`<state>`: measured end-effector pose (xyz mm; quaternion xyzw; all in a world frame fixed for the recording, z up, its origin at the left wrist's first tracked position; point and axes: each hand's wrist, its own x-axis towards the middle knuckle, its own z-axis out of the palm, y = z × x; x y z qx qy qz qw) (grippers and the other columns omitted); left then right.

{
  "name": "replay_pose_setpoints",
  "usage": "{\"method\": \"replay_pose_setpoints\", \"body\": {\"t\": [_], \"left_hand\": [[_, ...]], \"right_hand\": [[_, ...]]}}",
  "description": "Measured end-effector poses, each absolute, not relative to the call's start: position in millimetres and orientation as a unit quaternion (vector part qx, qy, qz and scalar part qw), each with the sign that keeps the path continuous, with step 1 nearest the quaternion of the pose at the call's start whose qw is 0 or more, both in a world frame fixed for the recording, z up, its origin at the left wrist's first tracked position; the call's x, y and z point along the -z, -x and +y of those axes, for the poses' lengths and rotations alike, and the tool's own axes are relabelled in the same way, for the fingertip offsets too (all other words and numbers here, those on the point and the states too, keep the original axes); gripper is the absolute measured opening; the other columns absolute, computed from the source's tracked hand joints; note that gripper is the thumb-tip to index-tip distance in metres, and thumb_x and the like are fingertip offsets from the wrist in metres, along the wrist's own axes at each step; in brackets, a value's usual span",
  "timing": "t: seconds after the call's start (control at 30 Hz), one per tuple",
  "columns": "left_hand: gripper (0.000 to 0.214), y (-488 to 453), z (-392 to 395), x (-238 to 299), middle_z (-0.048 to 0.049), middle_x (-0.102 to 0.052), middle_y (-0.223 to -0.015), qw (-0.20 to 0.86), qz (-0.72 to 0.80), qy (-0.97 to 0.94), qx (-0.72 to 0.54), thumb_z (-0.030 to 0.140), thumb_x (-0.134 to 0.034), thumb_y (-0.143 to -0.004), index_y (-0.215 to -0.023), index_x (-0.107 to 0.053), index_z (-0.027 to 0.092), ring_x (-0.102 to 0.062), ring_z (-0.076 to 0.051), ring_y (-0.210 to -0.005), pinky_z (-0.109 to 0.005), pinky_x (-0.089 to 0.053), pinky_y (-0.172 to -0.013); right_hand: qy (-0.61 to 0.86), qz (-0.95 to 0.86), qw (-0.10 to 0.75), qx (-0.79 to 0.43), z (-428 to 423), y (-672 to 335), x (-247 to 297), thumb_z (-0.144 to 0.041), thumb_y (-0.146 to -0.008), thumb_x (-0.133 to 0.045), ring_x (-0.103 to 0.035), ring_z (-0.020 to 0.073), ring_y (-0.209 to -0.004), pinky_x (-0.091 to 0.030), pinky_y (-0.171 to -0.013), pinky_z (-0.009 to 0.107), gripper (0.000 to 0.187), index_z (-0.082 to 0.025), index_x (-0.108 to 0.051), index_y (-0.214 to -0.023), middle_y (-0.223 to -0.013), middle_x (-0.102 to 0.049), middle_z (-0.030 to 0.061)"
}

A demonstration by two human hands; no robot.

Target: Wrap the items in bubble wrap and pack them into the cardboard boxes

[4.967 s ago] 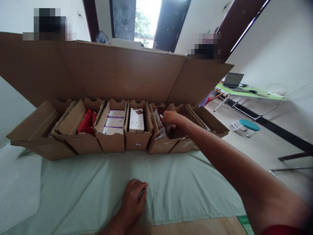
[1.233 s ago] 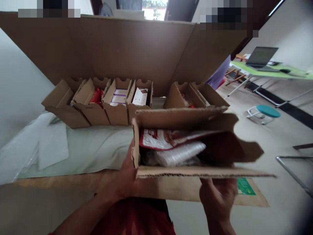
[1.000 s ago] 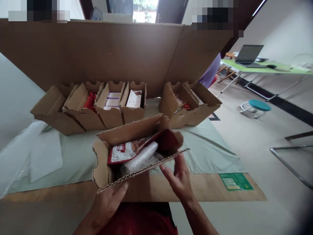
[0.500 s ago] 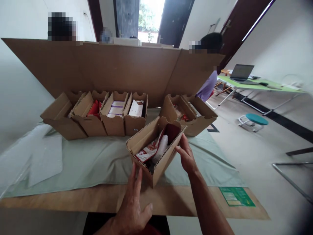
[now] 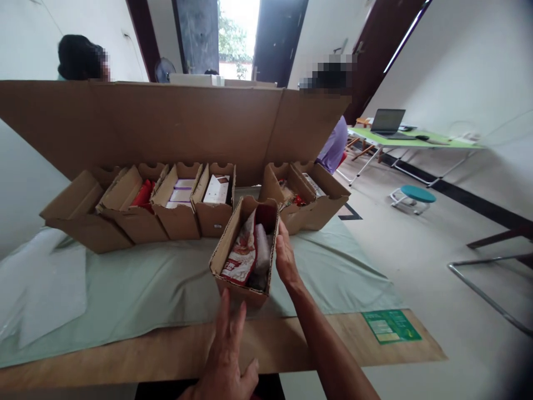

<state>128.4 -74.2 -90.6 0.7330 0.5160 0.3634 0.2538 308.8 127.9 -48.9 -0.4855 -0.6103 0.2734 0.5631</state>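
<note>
A cardboard box [image 5: 244, 293] with an open top stands in front of me on the green cloth [image 5: 137, 291], its narrow end towards me. Inside lie a red-and-white printed packet [image 5: 242, 253] and a whitish, plastic-looking item [image 5: 262, 253]; what is under them is hidden. My right hand [image 5: 286, 253] rests along the box's right side, fingers stretched out. My left hand [image 5: 229, 344] has its fingers spread at the box's near end, the tips at or very close to the wall. Behind it is a gap in a row of similar boxes [image 5: 179, 225].
The row's boxes hold red packaging [image 5: 144, 194], white cartons [image 5: 181, 194] and other packets. A tall cardboard panel [image 5: 179, 122] rises behind them. Clear plastic sheeting [image 5: 54, 294] lies left, a green card [image 5: 391, 326] at the front right. People sit beyond the panel.
The box has turned from slanting to nearly straight away from me and moved towards the gap. My right hand has slid along its side, flatter now. The view has shifted right.
</note>
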Motion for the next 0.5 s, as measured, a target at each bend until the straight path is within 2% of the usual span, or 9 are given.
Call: {"method": "replay_pose_setpoints", "body": {"t": [0.23,0.37,0.5], "left_hand": [[0.115,-140.7,-55.5,94.4,-0.0063,0.025,-0.170,0.268,0.486,-0.766,-0.325,0.004,-0.065,-0.073,-0.164,-0.002,0.037,-0.010,-0.045,-0.157,-0.065,-0.035,-0.118],[0.112,-158.1,-46.3,87.1,-0.0049,0.023,-0.171,0.266,0.497,-0.760,-0.325,0.004,-0.062,-0.073,-0.165,-0.005,0.034,-0.005,-0.043,-0.157,-0.065,-0.032,-0.120],[0.110,-174.5,-44.7,78.9,-0.0056,0.021,-0.171,0.260,0.492,-0.762,-0.330,0.004,-0.061,-0.075,-0.165,-0.005,0.033,-0.013,-0.041,-0.157,-0.061,-0.038,-0.119]], "right_hand": [[0.444,-0.608,0.578,-0.315,126.2,-308.0,47.8,-0.065,-0.099,-0.038,-0.048,0.0271,-0.142,-0.034,-0.122,0.044,0.065,-0.022,-0.056,-0.145,-0.152,-0.055,0.0072],[0.453,-0.577,0.572,-0.367,123.8,-319.0,53.7,-0.064,-0.096,-0.045,-0.056,0.0293,-0.133,-0.044,-0.115,0.045,0.060,-0.024,-0.064,-0.136,-0.141,-0.065,0.0070],[0.487,-0.563,0.551,-0.377,115.8,-326.6,66.3,-0.057,-0.095,-0.043,-0.062,0.0284,-0.123,-0.050,-0.107,0.043,0.053,-0.023,-0.069,-0.127,-0.128,-0.071,0.0083]]}}
